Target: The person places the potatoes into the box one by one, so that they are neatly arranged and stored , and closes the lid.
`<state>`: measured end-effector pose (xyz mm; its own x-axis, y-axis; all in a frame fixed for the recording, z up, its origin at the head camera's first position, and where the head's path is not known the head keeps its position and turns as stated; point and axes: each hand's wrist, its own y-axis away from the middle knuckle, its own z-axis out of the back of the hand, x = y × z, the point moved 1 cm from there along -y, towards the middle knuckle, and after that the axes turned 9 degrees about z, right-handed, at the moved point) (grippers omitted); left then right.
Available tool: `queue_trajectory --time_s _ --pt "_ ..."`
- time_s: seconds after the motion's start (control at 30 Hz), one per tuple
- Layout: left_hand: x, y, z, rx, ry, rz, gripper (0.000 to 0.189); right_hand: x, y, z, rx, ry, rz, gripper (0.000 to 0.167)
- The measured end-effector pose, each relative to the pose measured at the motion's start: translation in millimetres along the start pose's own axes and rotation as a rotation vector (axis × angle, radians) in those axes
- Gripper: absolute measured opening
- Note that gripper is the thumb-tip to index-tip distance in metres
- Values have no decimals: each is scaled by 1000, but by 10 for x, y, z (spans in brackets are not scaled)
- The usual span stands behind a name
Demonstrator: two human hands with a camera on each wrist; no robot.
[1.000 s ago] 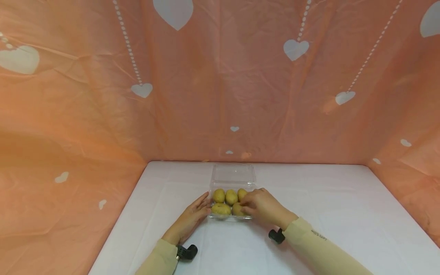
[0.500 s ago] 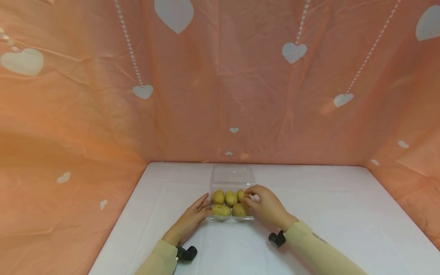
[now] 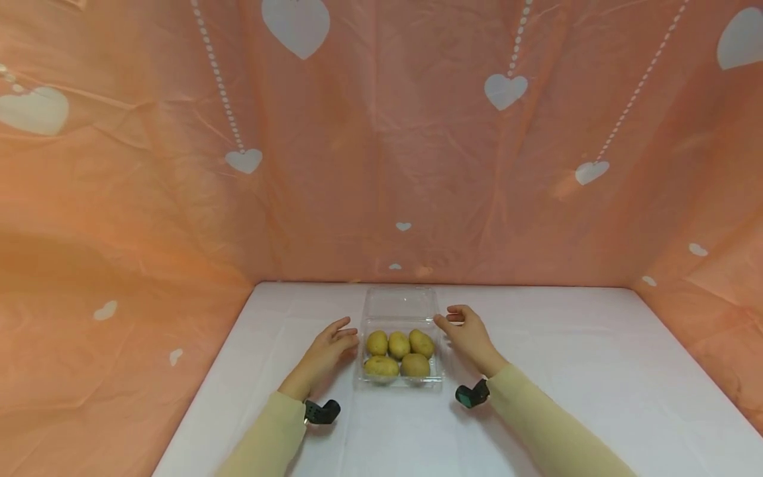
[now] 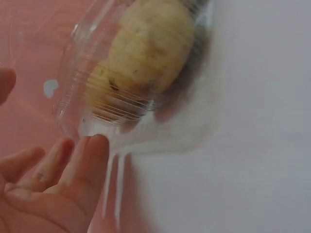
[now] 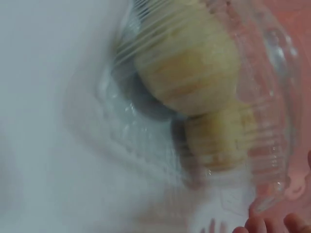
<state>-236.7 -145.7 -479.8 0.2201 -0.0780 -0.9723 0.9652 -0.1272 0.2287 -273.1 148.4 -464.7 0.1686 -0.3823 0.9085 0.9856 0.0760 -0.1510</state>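
Observation:
A clear plastic clamshell box [image 3: 401, 384] lies on the table with its lid [image 3: 401, 303] folded back. Several yellow-brown potatoes sit inside in two rows, among them a back right potato [image 3: 421, 344] and a front right potato [image 3: 415, 366]. Beside the box's left wall is my left hand [image 3: 322, 354], fingers extended and holding nothing; whether a fingertip touches the plastic I cannot tell. My right hand [image 3: 471, 336] is by the back right corner, near the hinge, holding nothing. The right wrist view is blurred, with only fingertips [image 5: 265, 225] at its lower edge.
A white-covered table [image 3: 566, 371] carries the box. Orange fabric with white hearts [image 3: 381, 165] hangs behind and at both sides. Black wrist cameras [image 3: 322, 412] are strapped under both sleeves.
My right hand has let go of the back right potato and moved up toward the hinge corner. That potato now shows fully. My left hand has shifted slightly away from the box.

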Motion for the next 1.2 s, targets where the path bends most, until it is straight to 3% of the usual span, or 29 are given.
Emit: queue_trajectory --time_s 0.17,0.3,0.43,0.7,0.97,1.2 --pt "-15 -125 -31 -55 -40 4 57 -36 -50 -87 -5 -29 -54 61" --pt "-11 -184 -88 -35 -4 4 56 -54 -72 -136 -5 -12 -60 61" --pt "2 -220 -110 -13 -25 8 58 -64 -89 -182 3 -18 -67 62" --pt "7 -247 -158 35 -89 14 63 -42 -80 -202 6 25 -78 60" --pt "-13 -210 -173 18 -98 45 62 -6 -37 -196 25 59 -79 56" --pt "-56 -169 -169 8 -128 11 61 96 18 -133 61 10 -58 54"
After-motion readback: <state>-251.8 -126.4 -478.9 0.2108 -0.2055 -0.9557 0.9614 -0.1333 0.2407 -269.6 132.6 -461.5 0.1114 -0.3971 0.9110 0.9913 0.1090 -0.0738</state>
